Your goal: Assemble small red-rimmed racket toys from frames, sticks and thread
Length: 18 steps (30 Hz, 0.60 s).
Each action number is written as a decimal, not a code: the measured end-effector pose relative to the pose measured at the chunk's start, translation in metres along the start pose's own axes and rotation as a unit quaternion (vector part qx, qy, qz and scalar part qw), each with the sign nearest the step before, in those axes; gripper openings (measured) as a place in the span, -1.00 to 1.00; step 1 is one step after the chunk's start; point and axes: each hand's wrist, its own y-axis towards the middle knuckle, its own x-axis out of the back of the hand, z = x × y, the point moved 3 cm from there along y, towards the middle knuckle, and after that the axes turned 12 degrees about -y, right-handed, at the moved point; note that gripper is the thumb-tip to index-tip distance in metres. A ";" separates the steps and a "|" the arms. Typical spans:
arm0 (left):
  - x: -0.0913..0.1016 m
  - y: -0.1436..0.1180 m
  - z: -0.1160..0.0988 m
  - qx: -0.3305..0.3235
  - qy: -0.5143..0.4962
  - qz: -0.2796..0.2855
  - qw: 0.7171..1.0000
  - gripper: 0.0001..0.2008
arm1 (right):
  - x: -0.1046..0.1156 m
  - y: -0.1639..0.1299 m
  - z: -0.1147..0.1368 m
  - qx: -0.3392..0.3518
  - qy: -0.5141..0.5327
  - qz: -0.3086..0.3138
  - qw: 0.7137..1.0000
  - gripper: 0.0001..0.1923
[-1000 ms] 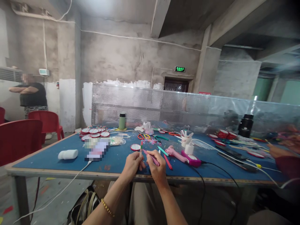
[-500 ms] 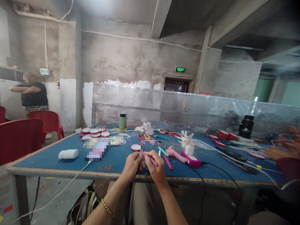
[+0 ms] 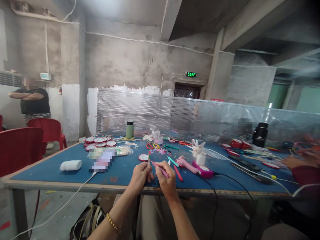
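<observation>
Upright between the fingers of my left hand (image 3: 139, 176) is a thin flat stick (image 3: 149, 159), pale low down with green and red color toward its top. My right hand (image 3: 167, 177) is closed around a pinkish-purple marker (image 3: 161, 170), its tip pointing at the stick with a small gap between them. Just behind the stick lies a round white disc with a red rim (image 3: 143, 157). To the right of my right hand are a red marker (image 3: 178, 173) and a teal marker (image 3: 173, 161).
A pink glue gun (image 3: 186, 164), a cup of markers (image 3: 197, 150) and a white bottle (image 3: 200, 159) stand right. Left are a white bottle lying down (image 3: 71, 165), stacked discs (image 3: 100, 141) and a blurred-out device. A co-worker's hand (image 3: 296, 162) is at far right.
The marker tip has drawn back slightly from the stick, and more of the stick's colored top shows. My view has shifted a little to the right.
</observation>
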 end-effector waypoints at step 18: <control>0.000 0.000 -0.001 -0.030 0.004 -0.003 1.000 -0.69 | 0.000 -0.001 0.004 0.035 0.017 0.027 0.999 -0.85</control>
